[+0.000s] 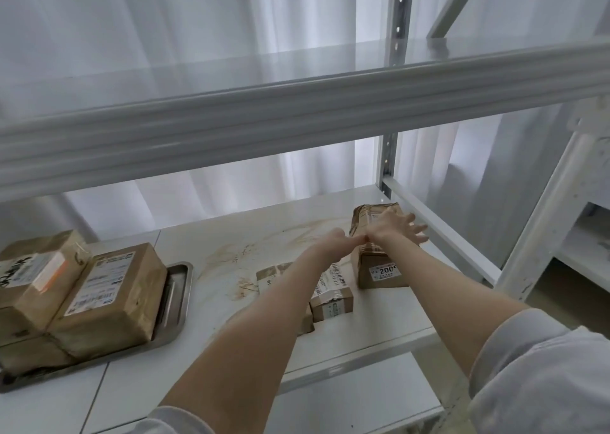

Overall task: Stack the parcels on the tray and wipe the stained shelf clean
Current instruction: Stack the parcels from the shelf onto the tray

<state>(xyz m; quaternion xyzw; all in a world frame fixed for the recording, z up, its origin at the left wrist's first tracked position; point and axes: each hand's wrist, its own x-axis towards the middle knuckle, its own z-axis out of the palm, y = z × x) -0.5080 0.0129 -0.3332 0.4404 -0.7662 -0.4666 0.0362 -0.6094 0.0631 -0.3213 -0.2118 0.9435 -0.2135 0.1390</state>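
A tall brown parcel [379, 268] with a "200" label stands at the back right of the white shelf [211, 308]. My left hand [340, 239] reaches to its left side, fingers stretched out and touching it. My right hand [401, 227] hovers over its top right with fingers spread and blurred. Two smaller parcels, one [331, 305] and another [272, 275], lie in front, partly hidden by my left forearm. A steel tray [178, 291] at the left carries several stacked parcels, among them a large one [112, 288]. Brown stains [257, 245] streak the shelf's middle.
The upper shelf's beam [297, 120] crosses overhead, close above the work space. A white upright [541, 222] and side rail [439, 235] bound the shelf on the right. A second shelving unit [587, 255] stands further right. White curtains hang behind.
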